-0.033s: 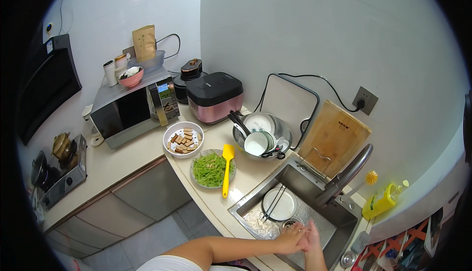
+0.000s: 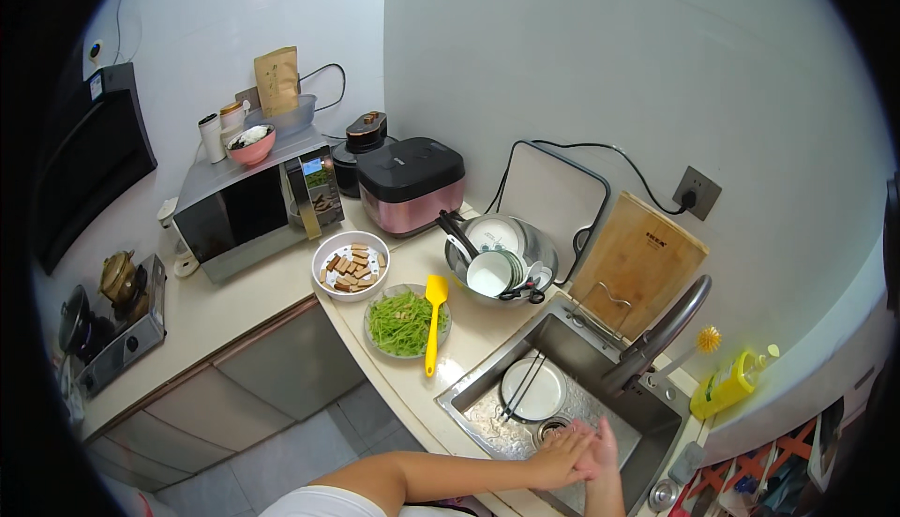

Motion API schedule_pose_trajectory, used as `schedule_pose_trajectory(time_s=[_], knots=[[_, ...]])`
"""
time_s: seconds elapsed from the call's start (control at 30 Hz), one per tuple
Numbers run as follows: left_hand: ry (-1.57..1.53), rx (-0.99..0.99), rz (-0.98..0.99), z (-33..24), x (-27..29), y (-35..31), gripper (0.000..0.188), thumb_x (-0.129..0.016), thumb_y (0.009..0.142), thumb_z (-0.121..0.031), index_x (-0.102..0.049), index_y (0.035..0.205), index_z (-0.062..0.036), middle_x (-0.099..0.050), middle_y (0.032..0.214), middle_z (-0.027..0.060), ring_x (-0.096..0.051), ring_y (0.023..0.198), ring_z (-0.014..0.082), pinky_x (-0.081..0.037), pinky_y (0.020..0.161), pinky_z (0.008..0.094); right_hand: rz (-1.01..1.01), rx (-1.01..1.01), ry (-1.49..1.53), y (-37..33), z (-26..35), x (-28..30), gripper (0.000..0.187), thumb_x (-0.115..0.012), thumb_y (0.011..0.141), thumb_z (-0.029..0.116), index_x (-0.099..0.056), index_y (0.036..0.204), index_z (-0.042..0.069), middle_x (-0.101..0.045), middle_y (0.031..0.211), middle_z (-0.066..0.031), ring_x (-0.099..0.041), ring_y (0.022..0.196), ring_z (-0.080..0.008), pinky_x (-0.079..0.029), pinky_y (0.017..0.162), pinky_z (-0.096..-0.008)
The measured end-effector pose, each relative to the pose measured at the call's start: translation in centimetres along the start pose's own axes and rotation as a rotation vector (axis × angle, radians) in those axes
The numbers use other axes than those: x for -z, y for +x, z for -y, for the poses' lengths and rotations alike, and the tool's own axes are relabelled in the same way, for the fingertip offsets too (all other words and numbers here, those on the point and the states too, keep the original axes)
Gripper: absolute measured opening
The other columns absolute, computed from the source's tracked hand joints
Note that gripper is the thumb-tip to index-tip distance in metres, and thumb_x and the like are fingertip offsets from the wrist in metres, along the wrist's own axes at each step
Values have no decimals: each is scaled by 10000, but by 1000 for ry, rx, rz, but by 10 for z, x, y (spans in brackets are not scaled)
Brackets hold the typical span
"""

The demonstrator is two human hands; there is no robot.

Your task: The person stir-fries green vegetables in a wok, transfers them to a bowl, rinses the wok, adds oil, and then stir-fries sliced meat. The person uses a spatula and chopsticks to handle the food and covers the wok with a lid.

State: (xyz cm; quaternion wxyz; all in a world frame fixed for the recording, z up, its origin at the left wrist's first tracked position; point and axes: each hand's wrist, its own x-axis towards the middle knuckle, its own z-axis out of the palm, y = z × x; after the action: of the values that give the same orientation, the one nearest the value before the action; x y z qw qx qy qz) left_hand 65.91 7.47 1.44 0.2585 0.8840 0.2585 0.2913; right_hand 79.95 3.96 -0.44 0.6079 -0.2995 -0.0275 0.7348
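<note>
Over the front of the steel sink [image 2: 469,403], my hands meet with palms pressed against each other and no object visible in them. My left hand [image 2: 559,458] lies across the other palm, its fingers stretched out. My right hand [image 2: 605,451] is turned palm toward it, with fingers extended, partly covered by the left. Just beyond them in the sink is a white plate [image 2: 527,388] with a pair of dark chopsticks [image 2: 522,390] laid over it. The drain [image 2: 551,431] shows beside my left fingers. Above the basin curves the faucet [image 2: 675,315].
On the counter left of the sink are a plate of green shreds [image 2: 398,325] with a yellow spatula [image 2: 434,325] on it, a white basket of brown pieces [image 2: 356,250], and a metal bowl of dishes [image 2: 544,240]. A wooden cutting board [image 2: 642,250] leans behind; a yellow bottle [image 2: 727,386] stands right.
My hands have shifted slightly against each other, and the right fingers point a little higher. Everything else keeps its place.
</note>
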Motion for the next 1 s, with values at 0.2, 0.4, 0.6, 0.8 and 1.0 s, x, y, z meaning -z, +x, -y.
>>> schedule_pose_trajectory(time_s=[0.2, 0.4, 0.6, 0.8, 1.0], knots=[[209, -343, 387, 11, 25, -3, 489, -596, 786, -353, -525, 1163, -49, -369, 1301, 217, -335, 1248, 357, -263, 996, 550, 139, 295, -884, -8, 16, -13, 616, -469, 850, 481, -438, 1248, 12, -436, 1282, -227, -377, 1200, -421, -282, 1016, -524], [189, 13, 365, 53, 45, -55, 349, -655, 743, -229, -581, 1031, -46, -508, 1150, 180, -451, 1134, 332, -375, 935, 479, -587, 363, -2186, 68, -41, 26, 436, -619, 764, 269, -556, 1118, 23, -525, 1177, -209, -462, 1138, -343, -360, 973, -398], [21, 307, 3, 89, 98, -116, 271, -671, 743, -240, -561, 854, -19, -585, 819, 131, -564, 814, 292, -452, 707, 369, -173, 640, -1467, 194, -124, -53, 466, -654, 788, 277, -495, 1112, -18, -609, 876, -133, -588, 763, -199, -483, 670, -308], [73, 552, -401, 100, 164, -216, 270, -672, 755, -268, -539, 826, -43, -574, 800, 119, -561, 742, 290, -446, 685, 370, -91, -252, -855, 237, -178, -129, 431, -539, 854, 462, -511, 856, 32, -487, 613, -31, -376, 425, -101, -294, 360, -242], [-40, 936, -475, 93, 200, -305, 268, -644, 778, -282, -552, 829, -35, -560, 884, 174, -546, 810, 311, -441, 731, 373, -197, -33, -976, 229, -184, -153, 269, -450, 910, 343, -471, 774, 112, -388, 568, 18, -296, 399, -84, -236, 341, -228]])
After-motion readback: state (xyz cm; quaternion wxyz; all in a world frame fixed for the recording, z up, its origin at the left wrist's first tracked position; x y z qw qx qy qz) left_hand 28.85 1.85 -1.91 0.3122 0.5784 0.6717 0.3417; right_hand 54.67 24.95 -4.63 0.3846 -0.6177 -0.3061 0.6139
